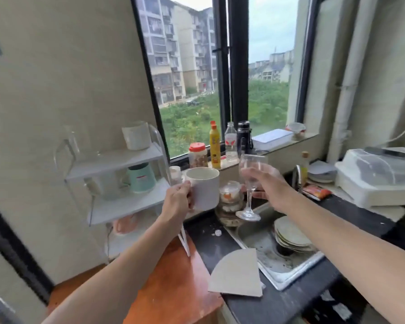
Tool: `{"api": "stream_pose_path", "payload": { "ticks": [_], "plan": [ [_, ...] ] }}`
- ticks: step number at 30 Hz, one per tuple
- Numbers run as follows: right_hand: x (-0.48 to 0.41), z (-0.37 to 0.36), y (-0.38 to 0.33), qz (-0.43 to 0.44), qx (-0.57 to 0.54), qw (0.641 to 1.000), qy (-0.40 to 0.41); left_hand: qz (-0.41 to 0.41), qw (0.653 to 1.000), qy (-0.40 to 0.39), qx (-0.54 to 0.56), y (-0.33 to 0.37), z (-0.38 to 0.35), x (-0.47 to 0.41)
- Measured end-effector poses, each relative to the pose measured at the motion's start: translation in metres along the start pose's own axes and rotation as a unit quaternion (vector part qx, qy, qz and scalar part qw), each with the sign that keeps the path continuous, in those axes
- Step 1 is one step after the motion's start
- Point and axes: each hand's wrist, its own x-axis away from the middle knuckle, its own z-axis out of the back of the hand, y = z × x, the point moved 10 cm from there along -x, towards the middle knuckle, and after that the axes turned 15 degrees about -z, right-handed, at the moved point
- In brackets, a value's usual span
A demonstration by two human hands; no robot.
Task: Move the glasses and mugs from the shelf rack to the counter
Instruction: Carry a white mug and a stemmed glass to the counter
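1. We are mid-carry: both pieces are off the rack and hang above the dark counter (220,249) and the sink (288,274), not yet set down.
2. Our left hand (177,202) is curled around the handle side of the white mug (205,188), which sits upright to its right.
3. Our right hand (270,185) wraps the bowl of the wine glass (250,183), the stem hanging below.
4. Next, we judge, both need bare counter; the space looks cluttered.
5. Far left, the shelf rack (126,183) holds another white mug (136,135) and a green mug (142,177).
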Motion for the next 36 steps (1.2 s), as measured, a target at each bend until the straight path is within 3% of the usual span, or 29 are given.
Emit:
{"api": "stream_pose_path", "payload": {
  "ticks": [6, 13, 26, 36],
  "plan": [
    [0.05, 0.196, 0.048, -0.027, -0.015, 0.995, 0.098, 0.039, 0.992, -0.115, 0.027, -0.023, -0.182, 0.054],
    [0.131, 0.44, 0.119, -0.092, -0.018, 0.969, 0.23, 0.116, 0.957, -0.243, 0.104, -0.036, -0.434, 0.158],
    [0.258, 0.773, 0.201, -0.134, -0.092, 0.879, 0.449, 0.143, 0.858, -0.482, 0.108, -0.021, -0.812, 0.284],
    [0.337, 0.968, 0.221, -0.148, -0.155, 0.776, 0.593, 0.077, 0.767, -0.633, 0.068, 0.024, -1.076, 0.35]
  ]
}}
